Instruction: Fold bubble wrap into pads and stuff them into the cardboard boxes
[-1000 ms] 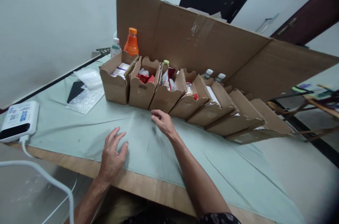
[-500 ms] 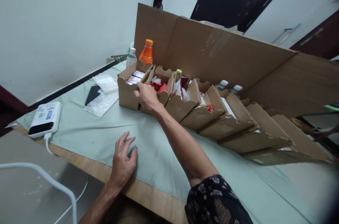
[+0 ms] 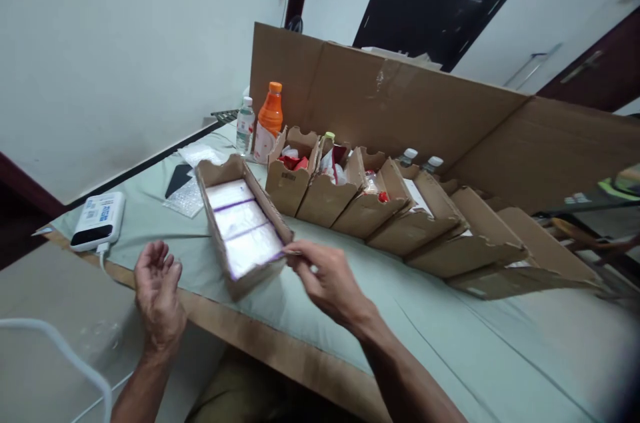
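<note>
head view: right hand pinches the near corner of the cardboard box holding three white packets, while left hand hovers open, palm up, beside it.

At the table's front edge, on the cloth: a box with three packets in a line inside. At its near right corner, touching, the right hand; to the left, apart, the left hand. Behind the box, a row of leaning boxes (running off to the right), backed by an upright cardboard sheet. Two bottles at the row's left end. Far left, a power bank.
</note>
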### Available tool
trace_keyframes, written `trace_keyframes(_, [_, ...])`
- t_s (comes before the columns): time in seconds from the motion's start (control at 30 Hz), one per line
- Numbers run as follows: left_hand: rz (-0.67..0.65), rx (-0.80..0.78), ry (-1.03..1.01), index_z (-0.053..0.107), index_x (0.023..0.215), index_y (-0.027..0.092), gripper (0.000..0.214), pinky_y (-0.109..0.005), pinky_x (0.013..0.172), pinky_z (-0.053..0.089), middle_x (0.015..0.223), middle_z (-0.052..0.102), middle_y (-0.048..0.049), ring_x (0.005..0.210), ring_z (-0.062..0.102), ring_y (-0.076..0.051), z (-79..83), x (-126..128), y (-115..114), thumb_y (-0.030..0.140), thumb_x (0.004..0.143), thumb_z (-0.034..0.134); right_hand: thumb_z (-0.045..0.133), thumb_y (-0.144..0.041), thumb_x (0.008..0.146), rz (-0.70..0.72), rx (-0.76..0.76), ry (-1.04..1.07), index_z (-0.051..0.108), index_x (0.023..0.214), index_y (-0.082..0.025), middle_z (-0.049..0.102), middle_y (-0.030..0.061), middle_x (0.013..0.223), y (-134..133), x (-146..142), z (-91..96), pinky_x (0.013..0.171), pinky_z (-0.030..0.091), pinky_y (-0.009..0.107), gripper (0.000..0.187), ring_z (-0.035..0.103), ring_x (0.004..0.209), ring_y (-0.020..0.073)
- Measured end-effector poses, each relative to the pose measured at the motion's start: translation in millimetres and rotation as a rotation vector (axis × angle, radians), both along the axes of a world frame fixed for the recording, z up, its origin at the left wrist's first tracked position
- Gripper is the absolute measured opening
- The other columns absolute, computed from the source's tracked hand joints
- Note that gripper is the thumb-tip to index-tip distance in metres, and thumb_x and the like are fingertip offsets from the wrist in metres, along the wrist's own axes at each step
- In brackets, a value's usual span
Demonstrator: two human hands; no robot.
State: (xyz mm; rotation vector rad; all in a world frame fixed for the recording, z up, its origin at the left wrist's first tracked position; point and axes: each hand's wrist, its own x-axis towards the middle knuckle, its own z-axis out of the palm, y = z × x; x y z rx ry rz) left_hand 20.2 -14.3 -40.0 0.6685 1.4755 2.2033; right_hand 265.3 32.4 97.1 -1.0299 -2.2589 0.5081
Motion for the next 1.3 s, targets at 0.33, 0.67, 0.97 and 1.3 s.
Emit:
trace_keyframes(0.33, [-0.745,-0.316,0.114,0.056,0.138,0.018,0.063,-0.041,0.102,0.054,0.132,0.067,-0.0135,0.123,0.064,-0.031,6.4,57,-39,0.042,0.082,0.070,0.064,-0.048,0.089,-0.416,-0.311,0.403,0.062,0.136,-0.032,0.076,0.0110,0.113,-67,169,-40.3,0.078,0.062,0.038,0.050,0.075,0.098,0.0276])
trace_keyframes(0.67, [-0.710,-0.287,0.306,0.058,0.128,0.016,0.052,-0.033,0.094,0.054,0.115,0.071,-0.0082,0.110,0.066,-0.025,19.7,114,7,0.036,0.081,0.068,0.062,-0.043,0.089,-0.499,-0.200,0.317,0.060,0.131,-0.020,0.073,0.0130,0.114,-78,146,-83.4,0.084,0.060,0.041,0.048,0.070,0.098,0.0291])
trace_keyframes(0.97, [-0.709,-0.221,0.436,0.046,0.147,0.016,0.069,-0.045,0.110,0.046,0.145,0.058,-0.0173,0.131,0.058,-0.028,19.9,147,72,0.037,0.085,0.065,0.049,-0.036,0.090,-0.689,-0.129,0.274,0.068,0.115,-0.020,0.076,0.0129,0.114,-25,193,-107.3,0.085,0.060,0.043,0.035,0.073,0.101,0.0275])
trace_keyframes(1.3, [-0.470,-0.332,0.685,0.071,0.117,0.019,0.031,-0.039,0.090,0.059,0.120,0.073,-0.0121,0.113,0.068,-0.026,-13.0,67,16,0.029,0.091,0.058,0.054,-0.026,0.096,-0.115,-0.124,0.030,0.076,0.103,-0.027,0.080,0.0058,0.100,-32,76,-92.4,0.086,0.062,0.039,0.023,0.076,0.092,0.0240])
